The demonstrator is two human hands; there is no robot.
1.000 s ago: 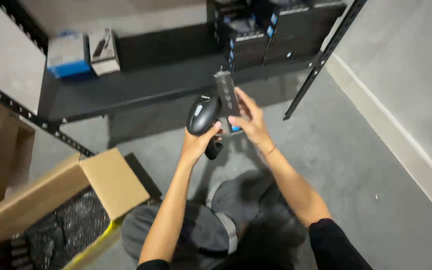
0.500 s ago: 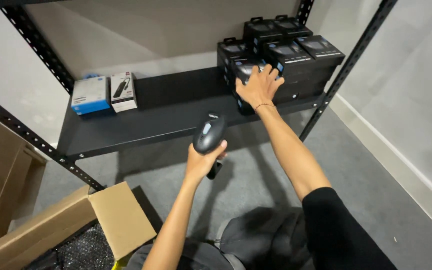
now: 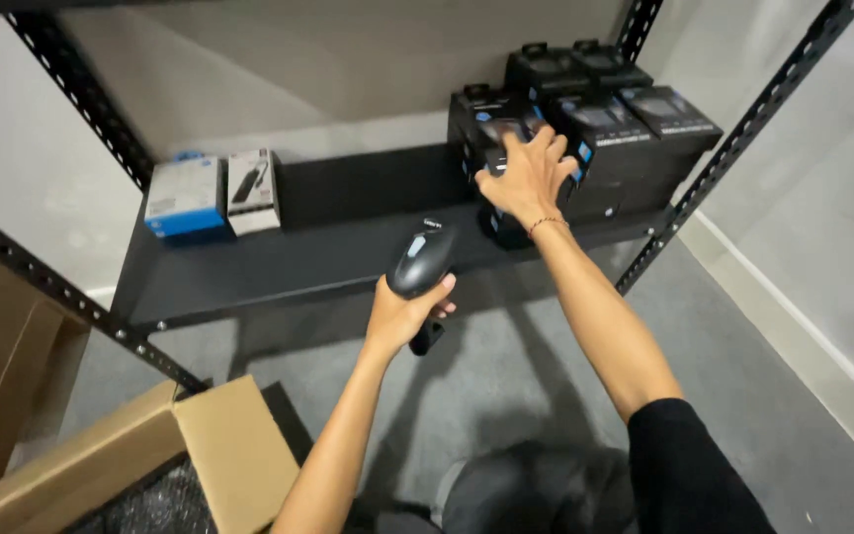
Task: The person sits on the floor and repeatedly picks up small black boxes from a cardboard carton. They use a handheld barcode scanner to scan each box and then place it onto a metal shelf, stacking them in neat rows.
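Grip: left hand [image 3: 402, 314] clenched on scanner [image 3: 421, 264] | right hand [image 3: 524, 178] spread on black box [image 3: 495, 138] | shelf [image 3: 279, 267] front edge bare

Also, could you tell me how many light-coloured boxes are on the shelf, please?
2: a blue-and-white box at the shelf's left end, and a white box touching its right side. None seem hidden.

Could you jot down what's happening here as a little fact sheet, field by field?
Place: black metal shelf above a grey floor
Left hand: grips a dark handheld scanner
Right hand: rests on a black box at the front of the stack of black boxes
Also on shelf: blue-and-white box, white box
Lower left: open cardboard box
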